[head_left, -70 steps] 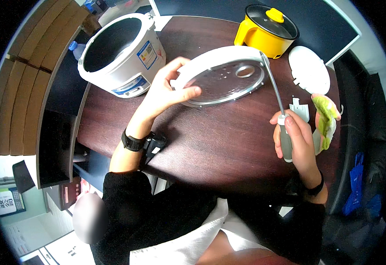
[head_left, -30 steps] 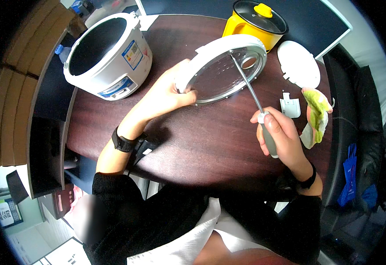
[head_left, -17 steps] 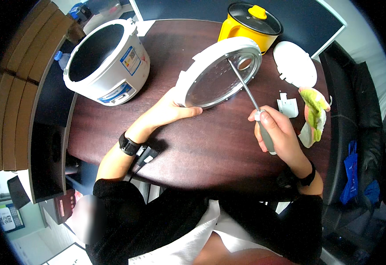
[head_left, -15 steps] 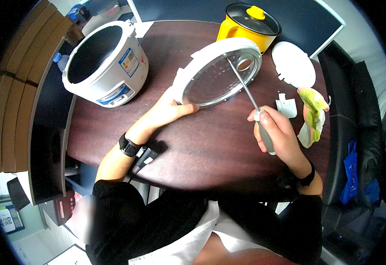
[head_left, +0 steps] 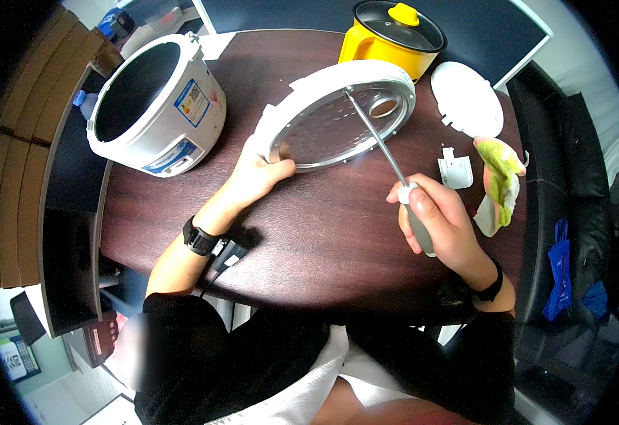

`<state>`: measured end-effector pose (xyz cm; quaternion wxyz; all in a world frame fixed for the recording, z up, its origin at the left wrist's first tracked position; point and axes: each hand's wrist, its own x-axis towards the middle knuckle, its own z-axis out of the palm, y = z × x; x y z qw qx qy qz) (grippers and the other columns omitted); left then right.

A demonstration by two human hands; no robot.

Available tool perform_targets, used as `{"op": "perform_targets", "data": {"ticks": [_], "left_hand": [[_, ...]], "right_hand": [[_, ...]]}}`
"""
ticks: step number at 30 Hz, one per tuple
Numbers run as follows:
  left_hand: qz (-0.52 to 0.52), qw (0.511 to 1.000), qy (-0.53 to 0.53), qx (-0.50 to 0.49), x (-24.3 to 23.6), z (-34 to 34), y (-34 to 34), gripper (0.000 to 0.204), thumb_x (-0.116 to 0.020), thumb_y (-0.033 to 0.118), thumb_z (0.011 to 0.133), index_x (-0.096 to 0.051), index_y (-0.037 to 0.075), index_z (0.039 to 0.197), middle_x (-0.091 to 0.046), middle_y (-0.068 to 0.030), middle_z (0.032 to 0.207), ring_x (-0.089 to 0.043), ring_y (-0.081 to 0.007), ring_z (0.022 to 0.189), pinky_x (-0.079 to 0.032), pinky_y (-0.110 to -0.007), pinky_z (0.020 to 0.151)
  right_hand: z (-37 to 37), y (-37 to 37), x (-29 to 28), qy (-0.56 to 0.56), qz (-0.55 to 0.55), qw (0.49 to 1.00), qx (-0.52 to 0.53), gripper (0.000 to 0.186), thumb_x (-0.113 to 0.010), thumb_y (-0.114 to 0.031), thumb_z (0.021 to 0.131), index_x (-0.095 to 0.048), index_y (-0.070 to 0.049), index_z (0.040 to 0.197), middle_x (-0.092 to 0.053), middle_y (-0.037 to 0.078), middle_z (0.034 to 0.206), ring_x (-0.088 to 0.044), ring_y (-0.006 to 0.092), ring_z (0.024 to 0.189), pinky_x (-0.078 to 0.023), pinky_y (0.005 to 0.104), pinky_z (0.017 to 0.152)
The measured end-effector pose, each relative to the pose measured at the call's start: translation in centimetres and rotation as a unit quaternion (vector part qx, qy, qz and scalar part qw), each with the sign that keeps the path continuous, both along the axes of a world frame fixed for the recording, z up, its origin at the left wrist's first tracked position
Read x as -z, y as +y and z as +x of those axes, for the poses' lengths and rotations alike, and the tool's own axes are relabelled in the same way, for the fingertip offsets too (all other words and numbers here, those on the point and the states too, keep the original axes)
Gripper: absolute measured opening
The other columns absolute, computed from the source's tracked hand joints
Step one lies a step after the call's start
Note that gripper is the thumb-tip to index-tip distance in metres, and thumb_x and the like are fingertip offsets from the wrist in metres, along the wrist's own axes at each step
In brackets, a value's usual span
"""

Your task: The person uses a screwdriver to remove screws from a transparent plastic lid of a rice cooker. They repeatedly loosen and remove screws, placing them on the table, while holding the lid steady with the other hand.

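My left hand (head_left: 261,173) grips the near left edge of a round rice cooker lid (head_left: 291,106), thumb on its metal inner side. The lid is held tilted, its shiny metal plate (head_left: 323,131) facing me, a round hole toward its right end. In my right hand (head_left: 440,219) is a screwdriver (head_left: 415,227) with a grey handle, fingers closed round it. Its long shaft points up and left, and the tip meets the far part of the lid's metal side. Whether it sits in a screw is too small to tell.
A white rice cooker body (head_left: 161,106) stands open at the left. Behind the lid is a yellow pot (head_left: 392,49) with a dark lid. A white oval cover (head_left: 467,99), a small white plastic piece (head_left: 456,170) and a yellow-green cloth (head_left: 500,184) lie at the right.
The lid, both hands and the screwdriver sit slightly further left in the picture, as do the cooker and pot. My grip on both things is unchanged.
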<state>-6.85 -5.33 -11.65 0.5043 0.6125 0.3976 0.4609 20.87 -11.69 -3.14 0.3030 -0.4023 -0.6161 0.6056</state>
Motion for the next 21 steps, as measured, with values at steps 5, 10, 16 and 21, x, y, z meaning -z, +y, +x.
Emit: {"op": "perform_targets", "data": {"ticks": [5,10,16,21], "left_hand": [[-0.019,0.999,-0.031,-0.01,-0.7,0.3,-0.4,0.028,-0.059,-0.004,0.07,-0.054,-0.003,0.097,-0.054,-0.0009,0.079,-0.05,-0.0091,0.073,-0.042,-0.025,0.066],[0.0,1.0,-0.007,0.002,0.1,-0.2,0.1,0.02,-0.059,-0.004,0.07,-0.056,-0.003,0.09,-0.054,0.0001,0.075,-0.05,-0.0091,0.068,-0.042,-0.025,0.063],[0.009,1.0,0.005,0.002,-0.1,-0.3,0.1,0.02,-0.059,-0.004,0.07,-0.056,-0.004,0.09,-0.054,0.0001,0.075,-0.05,-0.0086,0.068,-0.042,-0.025,0.063],[0.012,1.0,-0.01,-0.003,-0.1,-0.1,0.1,0.018,-0.06,-0.003,0.07,-0.056,-0.003,0.088,-0.053,0.0006,0.073,-0.05,-0.008,0.067,-0.042,-0.024,0.062]], "right_hand": [[0.0,-0.1,0.1,-0.008,-0.007,1.0,0.002,0.027,-0.037,-0.022,0.098,-0.052,0.001,0.099,-0.049,0.001,0.057,-0.043,0.0055,0.046,-0.034,0.0207,0.046],[0.1,-0.2,0.2,-0.007,-0.007,1.0,0.004,0.028,-0.037,-0.023,0.098,-0.052,0.001,0.099,-0.049,0.001,0.057,-0.043,0.0055,0.046,-0.034,0.0208,0.046],[0.0,-0.3,0.1,-0.014,0.002,1.0,0.005,0.029,-0.037,-0.024,0.098,-0.052,0.001,0.099,-0.049,0.001,0.057,-0.043,0.0054,0.046,-0.034,0.0209,0.046],[0.0,-0.4,0.1,-0.009,0.013,1.0,0.007,0.029,-0.036,-0.024,0.098,-0.052,0.001,0.099,-0.049,0.001,0.056,-0.043,0.0057,0.045,-0.034,0.021,0.045]]}}
